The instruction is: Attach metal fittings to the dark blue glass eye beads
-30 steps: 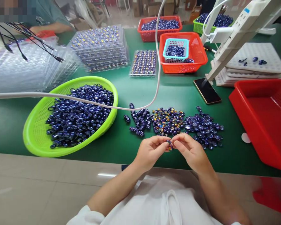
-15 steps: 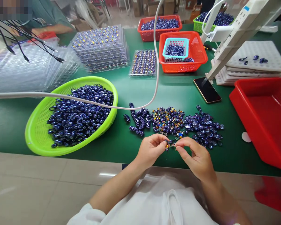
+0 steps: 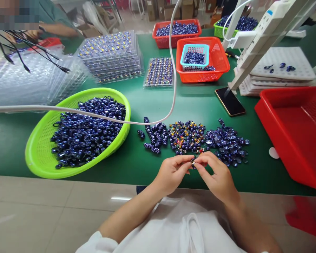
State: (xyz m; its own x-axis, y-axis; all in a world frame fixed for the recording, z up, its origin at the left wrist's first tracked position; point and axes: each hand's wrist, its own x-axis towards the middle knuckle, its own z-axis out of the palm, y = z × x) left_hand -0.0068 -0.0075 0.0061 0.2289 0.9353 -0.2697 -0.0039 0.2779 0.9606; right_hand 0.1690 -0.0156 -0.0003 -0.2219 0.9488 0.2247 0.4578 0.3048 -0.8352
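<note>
My left hand and my right hand meet fingertip to fingertip just above the table's near edge, both pinched on one small dark blue part. Just beyond them lie three small heaps on the green table: stacked blue pieces, a mix of blue pieces with coloured bits, and flat blue oval pieces.
A lime green basket of blue parts sits left, with a white cable crossing over it. Clear trays of parts, red baskets, a phone, white foam trays and a red bin surround. Another person's arm is far left.
My fingertips drew slightly apart half a second ago and have now closed together again on the small part; both hands shifted a little toward the heaps.
</note>
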